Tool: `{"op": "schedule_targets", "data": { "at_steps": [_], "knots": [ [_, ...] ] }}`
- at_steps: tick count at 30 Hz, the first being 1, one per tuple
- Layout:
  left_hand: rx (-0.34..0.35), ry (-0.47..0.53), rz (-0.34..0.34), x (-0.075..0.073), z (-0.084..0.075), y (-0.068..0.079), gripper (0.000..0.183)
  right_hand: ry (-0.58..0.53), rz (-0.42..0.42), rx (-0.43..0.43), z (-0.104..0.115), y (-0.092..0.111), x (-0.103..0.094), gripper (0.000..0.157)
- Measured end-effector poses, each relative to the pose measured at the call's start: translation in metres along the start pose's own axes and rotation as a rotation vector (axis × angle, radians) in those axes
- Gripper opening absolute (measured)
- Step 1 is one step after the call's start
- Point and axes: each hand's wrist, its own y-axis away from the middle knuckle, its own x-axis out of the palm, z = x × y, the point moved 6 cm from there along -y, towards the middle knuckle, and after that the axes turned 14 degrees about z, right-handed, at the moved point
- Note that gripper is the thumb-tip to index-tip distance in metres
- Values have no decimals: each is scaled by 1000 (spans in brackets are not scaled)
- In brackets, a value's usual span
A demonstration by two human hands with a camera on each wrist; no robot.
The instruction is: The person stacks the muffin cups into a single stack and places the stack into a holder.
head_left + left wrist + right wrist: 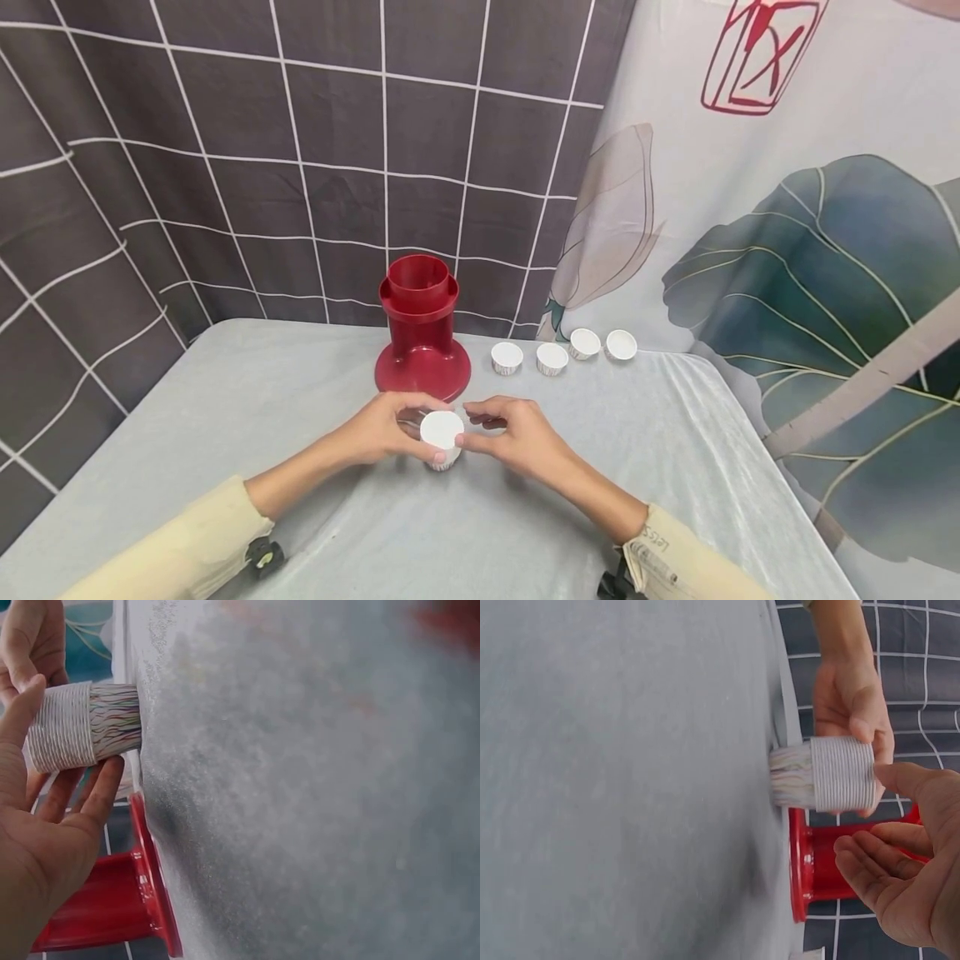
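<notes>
A stack of nested white paper baking cups [442, 433] stands on the cloth in front of me. Its rims form a ribbed band above, and the pleated, colour-streaked side of the lowest cup [116, 720] shows beneath. My left hand [386, 429] holds the stack from the left, thumb on the near side and fingers round the far side. On the right, my right hand [517, 429] touches the top edge with its thumb [904, 778], while its other fingers are loosely bent and apart from the stack. Just behind stands a red cylindrical holder [422, 333] on a wide round base.
Several single white baking cups [552, 359] sit in a row at the back right of the cloth-covered table [300, 517]. Behind the table hang a dark gridded curtain [337, 125] and a white leaf-patterned curtain [675, 67].
</notes>
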Motion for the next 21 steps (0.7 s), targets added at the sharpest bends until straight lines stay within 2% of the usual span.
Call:
{"op": "schedule_targets", "data": {
  "at_steps": [12,21],
  "knots": [
    [-47,-9,-12,-2,-4,-2,46,40,-92,60,-17,1,-27,47],
    [-62,-10,-4,-1,-5,-3,46,163,-174,138,-37,0,-55,51]
  ]
}}
